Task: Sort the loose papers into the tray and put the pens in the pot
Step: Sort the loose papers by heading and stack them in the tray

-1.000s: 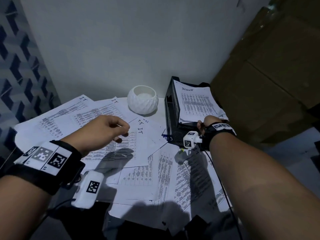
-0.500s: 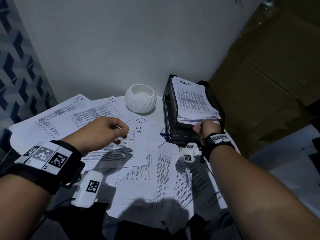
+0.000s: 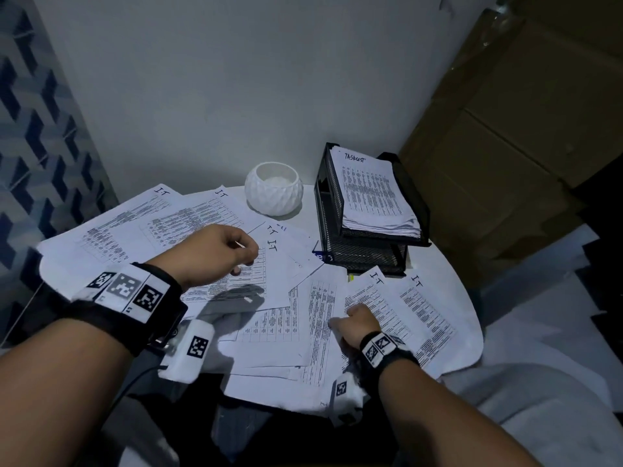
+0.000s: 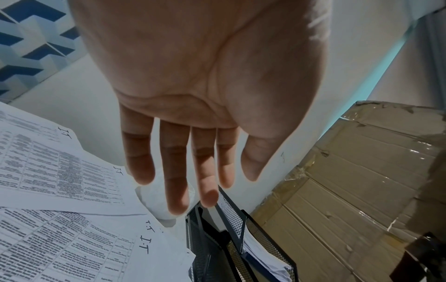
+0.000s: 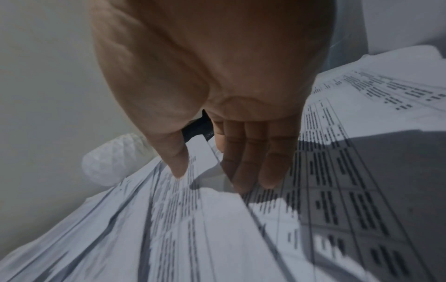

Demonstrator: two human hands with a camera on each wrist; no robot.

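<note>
Loose printed sheets [image 3: 141,227] lie scattered over the round white table [image 3: 467,298]. A white faceted pot [image 3: 273,188] stands at the back, and beside it a black mesh two-tier tray [image 3: 371,254] holds a paper stack [image 3: 371,193] on its top tier. My left hand [image 3: 236,254] hovers over the sheets with straight, empty fingers [image 4: 178,181]. My right hand [image 3: 350,318] rests on the near sheets [image 5: 337,190], thumb on one sheet, straight fingers [image 5: 267,167] at the edge of the one beside it. A blue object [image 3: 322,256] and a yellow tip [image 3: 350,278] peek from under papers by the tray.
Taped cardboard boxes [image 3: 505,163] stand close to the right of the tray. A plain wall runs behind the table, and a blue patterned panel [image 3: 33,163] borders the left. Some sheets overhang the table's near edge [image 3: 269,399].
My right hand has left the stack in the tray and come back down onto the loose sheets near me. The left hand has hardly moved.
</note>
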